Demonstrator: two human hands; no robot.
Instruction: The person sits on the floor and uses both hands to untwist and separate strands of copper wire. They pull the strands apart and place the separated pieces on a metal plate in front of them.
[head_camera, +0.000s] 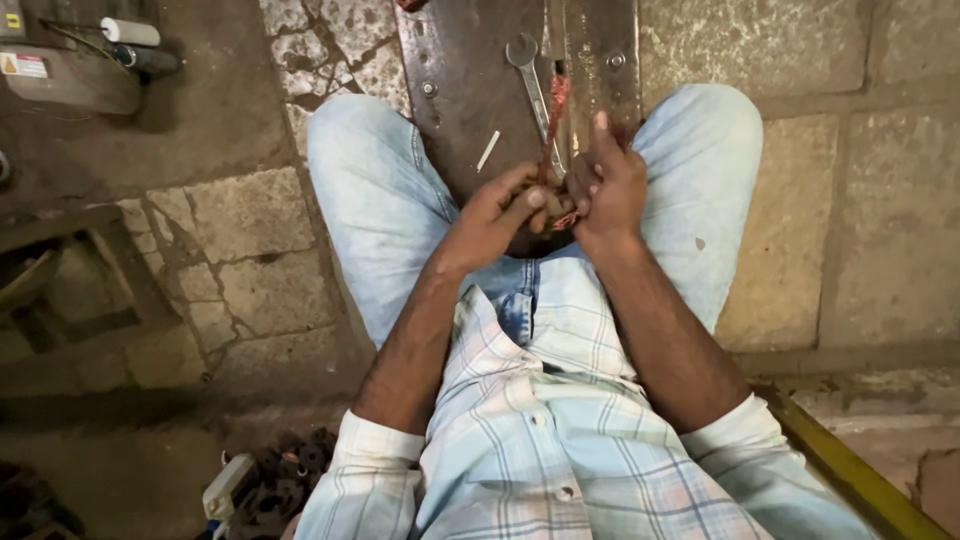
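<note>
I sit with my knees apart over a dark metal plate (470, 80) on the stone floor. Both hands meet in front of my lap. My left hand (500, 212) has its fingers curled around the lower end of a reddish twisted cord (556, 110). My right hand (606, 190) grips the same cord close beside it, one finger raised. The cord runs up from my hands toward the plate. A steel spanner (530, 75) lies on the plate just beyond my hands, and a small white stick (488, 151) lies next to it.
A grey machine body (70, 80) with a white cylinder (130, 32) sits at the far left. A square pit (70, 290) opens in the floor on the left. Dark small parts (285, 475) and a white object lie by my left elbow. A yellow-green bar (850, 470) crosses the lower right.
</note>
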